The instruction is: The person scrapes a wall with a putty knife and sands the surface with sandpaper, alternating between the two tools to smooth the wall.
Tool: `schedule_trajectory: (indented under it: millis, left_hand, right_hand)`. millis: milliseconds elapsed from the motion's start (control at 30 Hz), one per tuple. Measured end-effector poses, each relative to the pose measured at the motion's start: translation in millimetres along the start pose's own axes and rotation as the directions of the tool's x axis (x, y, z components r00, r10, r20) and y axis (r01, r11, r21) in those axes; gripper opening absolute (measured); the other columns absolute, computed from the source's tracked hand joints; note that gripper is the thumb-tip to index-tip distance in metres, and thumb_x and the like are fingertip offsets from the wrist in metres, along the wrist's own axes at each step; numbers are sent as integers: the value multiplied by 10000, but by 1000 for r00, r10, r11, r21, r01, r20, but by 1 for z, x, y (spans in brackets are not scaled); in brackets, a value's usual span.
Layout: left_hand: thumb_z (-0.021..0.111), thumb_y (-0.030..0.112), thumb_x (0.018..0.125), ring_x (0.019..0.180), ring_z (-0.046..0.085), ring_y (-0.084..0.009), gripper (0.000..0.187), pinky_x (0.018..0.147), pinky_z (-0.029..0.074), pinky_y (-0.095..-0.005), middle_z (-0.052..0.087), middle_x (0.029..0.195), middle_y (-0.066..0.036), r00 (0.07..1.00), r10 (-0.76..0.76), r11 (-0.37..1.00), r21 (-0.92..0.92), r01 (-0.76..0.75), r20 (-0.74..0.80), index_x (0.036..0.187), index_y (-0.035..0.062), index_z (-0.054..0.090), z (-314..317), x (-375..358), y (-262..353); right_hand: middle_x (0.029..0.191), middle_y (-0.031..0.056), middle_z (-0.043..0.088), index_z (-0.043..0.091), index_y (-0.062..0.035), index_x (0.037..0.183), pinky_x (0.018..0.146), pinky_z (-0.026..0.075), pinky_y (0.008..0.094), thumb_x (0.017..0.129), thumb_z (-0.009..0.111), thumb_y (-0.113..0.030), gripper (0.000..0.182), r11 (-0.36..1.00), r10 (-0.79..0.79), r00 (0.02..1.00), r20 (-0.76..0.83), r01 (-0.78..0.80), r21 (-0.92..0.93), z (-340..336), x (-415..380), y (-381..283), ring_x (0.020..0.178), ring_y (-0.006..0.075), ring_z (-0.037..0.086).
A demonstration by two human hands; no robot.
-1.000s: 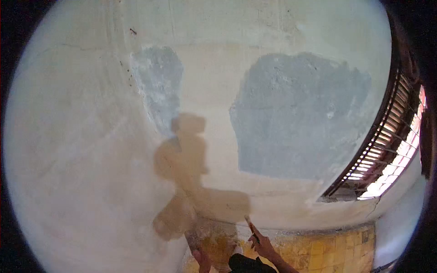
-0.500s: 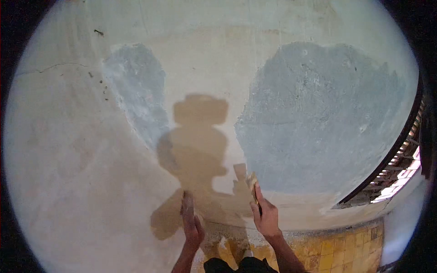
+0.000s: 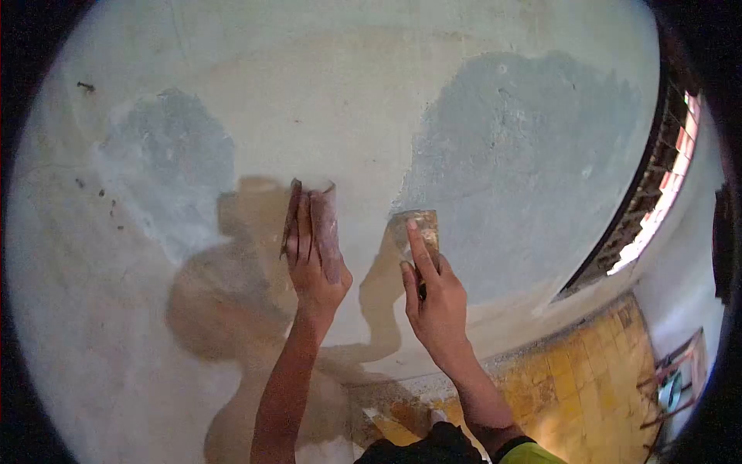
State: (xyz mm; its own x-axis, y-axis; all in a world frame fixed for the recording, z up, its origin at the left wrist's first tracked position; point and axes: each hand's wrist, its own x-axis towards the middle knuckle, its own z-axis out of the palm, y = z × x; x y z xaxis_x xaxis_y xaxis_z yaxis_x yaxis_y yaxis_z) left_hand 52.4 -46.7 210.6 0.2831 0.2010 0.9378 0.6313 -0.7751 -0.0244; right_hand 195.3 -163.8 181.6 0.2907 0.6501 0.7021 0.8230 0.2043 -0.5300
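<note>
My left hand (image 3: 315, 282) is raised in front of the wall, closed on a folded, reddish-brown sheet of sandpaper (image 3: 328, 236) that wraps around the fingers. In my right hand (image 3: 439, 305) is a putty knife (image 3: 427, 224) with a wide, stained blade. The index finger lies along the blade, and the handle is mostly hidden in the palm. The blade's end is right at the left edge of a large grey patch (image 3: 533, 155) on the pale wall (image 3: 317, 100). To the left of my left hand is a smaller grey patch (image 3: 174, 147).
A dark-framed window opening (image 3: 641, 209) curves along the right. Below the wall runs a yellow tiled floor (image 3: 572, 387). A wooden chair-like piece (image 3: 684, 359) with a light blue item stands at the lower right. My shadow falls across the wall.
Both hands have moved up the wall, and the view has shifted. The sandpaper in my left hand now shows plainly. The putty knife's blade has turned its flat face toward me.
</note>
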Motion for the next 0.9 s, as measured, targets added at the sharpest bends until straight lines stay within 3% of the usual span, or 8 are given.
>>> schedule_trajectory:
  millis: [67,167,300,400,533,600,767,900]
  left_hand:
    - [384,59,945,1367,387,-428,498,1099,334,-522,388,1481,-258,973,182,983,2,-183,-141,1439,-6,399,11,3,-17]
    - [349,134,999,1397,333,-414,477,1139,253,-530,381,1494,-229,955,291,953,102,-285,-53,1442,-41,374,21,-8,-38]
    - [358,211,1012,1410,336,-367,487,1147,258,-504,389,1506,-181,977,211,977,13,-211,0,1452,3,396,13,-4,-27]
    - [435,333,969,1416,355,-238,559,1141,283,-391,355,1557,-24,877,390,890,132,-437,280,1497,158,380,13,4,-6]
    - [464,208,947,1393,381,-222,553,1139,322,-370,378,1535,-55,706,600,735,90,-672,376,1494,193,382,13,28,6]
    - [499,184,924,1394,380,-218,594,1148,320,-382,390,1525,-52,726,633,766,-85,-637,268,1502,191,360,15,60,0]
    - [390,208,1005,1414,328,-268,525,1178,253,-394,401,1503,-111,890,450,860,231,-455,80,1519,149,300,-40,163,21]
    - [520,143,898,1391,388,-243,616,1143,332,-397,402,1515,-61,818,571,745,376,-551,66,1495,190,374,-3,139,5]
  right_hand:
    - [796,176,587,332,-267,1515,532,508,393,943,597,-149,641,1000,19,999,-35,-19,16,8,4,-8,598,316,610]
    - [774,180,606,338,-247,1513,544,508,403,946,594,-147,630,997,41,997,-60,-37,66,19,10,-12,612,312,625]
    - [793,197,634,397,-180,1486,614,524,392,931,606,-115,597,987,80,988,-133,-61,146,20,2,-17,661,309,647]
    - [849,218,658,433,-132,1465,666,525,360,915,604,-69,579,990,118,955,-272,-93,104,22,-17,-9,689,264,654]
    - [926,187,694,431,-116,1466,675,510,317,926,566,-30,564,963,259,901,-348,-211,168,14,-38,3,742,136,623]
    - [965,186,700,433,-115,1465,674,508,311,928,563,-29,559,949,303,900,-314,-254,186,8,-43,5,741,135,619]
    - [981,178,709,442,-113,1459,653,493,284,927,559,-25,552,912,385,875,-294,-311,269,0,-49,11,707,123,589]
    - [965,174,708,439,-109,1460,632,480,271,927,556,-26,552,959,275,897,-345,-228,170,-10,-56,24,678,114,560]
